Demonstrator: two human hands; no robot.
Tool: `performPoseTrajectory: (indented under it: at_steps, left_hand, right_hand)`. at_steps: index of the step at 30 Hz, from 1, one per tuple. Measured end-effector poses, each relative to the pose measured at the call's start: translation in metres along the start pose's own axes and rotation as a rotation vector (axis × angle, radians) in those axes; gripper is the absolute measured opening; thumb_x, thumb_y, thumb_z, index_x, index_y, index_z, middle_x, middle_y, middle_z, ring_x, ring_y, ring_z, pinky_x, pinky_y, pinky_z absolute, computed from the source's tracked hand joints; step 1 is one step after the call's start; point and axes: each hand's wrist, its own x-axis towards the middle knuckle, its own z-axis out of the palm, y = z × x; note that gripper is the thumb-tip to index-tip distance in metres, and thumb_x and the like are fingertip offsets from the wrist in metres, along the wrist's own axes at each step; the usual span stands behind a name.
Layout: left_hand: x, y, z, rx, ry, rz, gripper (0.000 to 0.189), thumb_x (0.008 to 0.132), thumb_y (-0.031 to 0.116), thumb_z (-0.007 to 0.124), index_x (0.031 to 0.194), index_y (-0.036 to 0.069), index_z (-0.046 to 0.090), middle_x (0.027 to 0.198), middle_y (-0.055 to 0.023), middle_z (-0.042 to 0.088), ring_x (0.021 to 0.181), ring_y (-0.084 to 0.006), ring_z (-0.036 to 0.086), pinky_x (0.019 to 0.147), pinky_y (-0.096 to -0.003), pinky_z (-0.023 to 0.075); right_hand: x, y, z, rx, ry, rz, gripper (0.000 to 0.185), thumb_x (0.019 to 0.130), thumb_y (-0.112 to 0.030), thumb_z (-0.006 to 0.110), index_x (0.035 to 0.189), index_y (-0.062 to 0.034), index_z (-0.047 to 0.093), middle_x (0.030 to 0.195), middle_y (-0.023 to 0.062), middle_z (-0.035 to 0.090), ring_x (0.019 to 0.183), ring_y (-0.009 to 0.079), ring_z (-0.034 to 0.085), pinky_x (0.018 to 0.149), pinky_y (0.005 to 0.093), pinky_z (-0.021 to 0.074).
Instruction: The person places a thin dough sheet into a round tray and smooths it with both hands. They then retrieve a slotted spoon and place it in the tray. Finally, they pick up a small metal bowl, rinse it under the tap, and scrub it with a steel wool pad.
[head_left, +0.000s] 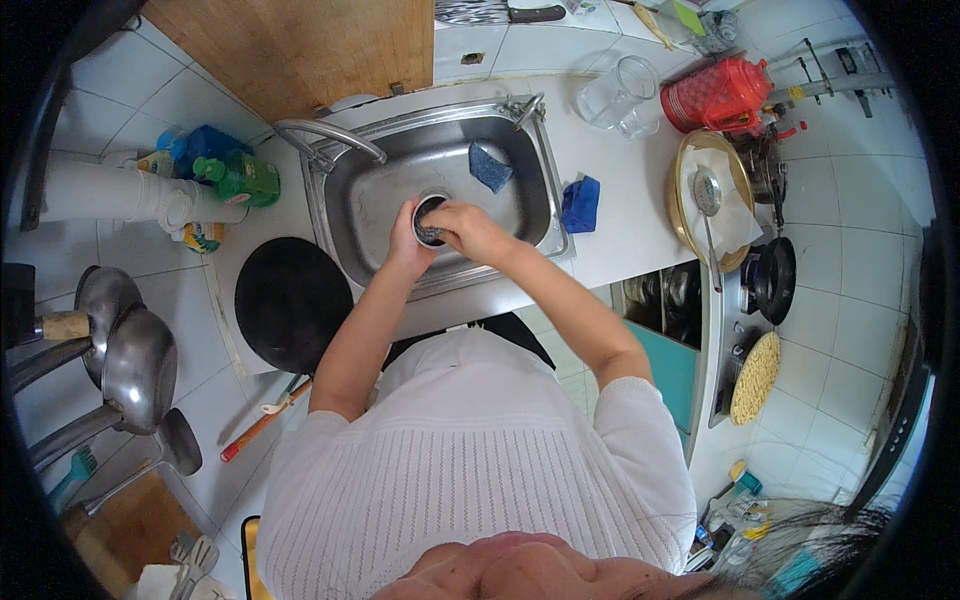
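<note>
Over the stainless steel sink (352, 202), my left hand (409, 244) is wrapped around a small round cup (417, 222) with a pale rim and a dark inside. The fingers of my right hand (472, 231) reach into its mouth, pressing a grey scrubber (429, 234) that looks like steel wool. Much of the scrubber is hidden by the fingers and rim. In the basin, beyond my hands, lies a blue-grey scouring pad (490, 168). A curved faucet (330, 135) hangs over the basin's left side, its spout apart from the cup.
A black pan (292, 304) lies left of the sink, below a green detergent bottle (240, 178). On the right are a blue cloth (580, 205), a glass pitcher (611, 94), a red thermos (712, 94) and a gold-coloured basin (684, 217) holding a ladle (706, 191).
</note>
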Motion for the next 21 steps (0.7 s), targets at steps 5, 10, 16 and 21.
performPoseTrajectory:
  at_steps: [5,10,16,21]
  left_hand:
    - [0.006,-0.015,-0.002,-0.014,-0.014,0.031,0.037,0.104,0.043,0.046,0.111,0.013,0.067,0.112,-0.005,0.071,0.108,-0.0208,0.066,0.091,-0.0393,0.0531]
    - [0.006,-0.012,-0.008,-0.185,-0.082,0.02,0.04,0.104,0.044,0.043,0.112,0.013,0.067,0.114,-0.0049,0.07,0.108,-0.0213,0.066,0.094,-0.0401,0.0519]
    - [0.008,-0.009,-0.012,0.12,0.019,0.042,0.035,0.104,0.04,0.049,0.116,0.012,0.067,0.113,-0.0027,0.071,0.105,-0.0194,0.067,0.092,-0.0363,0.0522]
    - [0.017,-0.035,-0.005,-0.132,0.045,0.131,0.039,0.104,0.043,0.045,0.115,0.012,0.066,0.111,-0.003,0.071,0.104,-0.0196,0.067,0.093,-0.0365,0.0523]
  right_hand:
    - [-0.004,-0.008,0.005,-0.477,-0.116,0.05,0.029,0.078,-0.004,0.066,0.105,-0.011,0.074,0.086,0.0183,0.071,0.092,0.0364,0.069,0.082,0.0485,0.0553]
    - [0.005,-0.012,0.015,0.061,0.151,0.245,0.019,0.081,-0.008,0.066,0.097,-0.0084,0.075,0.087,0.0186,0.072,0.088,0.0367,0.07,0.081,0.0455,0.0564]
    - [0.007,-0.003,0.004,-0.228,-0.28,0.184,0.025,0.08,-0.007,0.07,0.105,-0.0025,0.075,0.096,0.0192,0.074,0.086,0.0352,0.071,0.079,0.0432,0.0568]
    - [0.011,-0.006,0.021,-0.332,-0.029,0.441,0.021,0.079,-0.006,0.072,0.099,-0.0009,0.074,0.097,0.0183,0.075,0.087,0.0355,0.072,0.078,0.0417,0.0582]
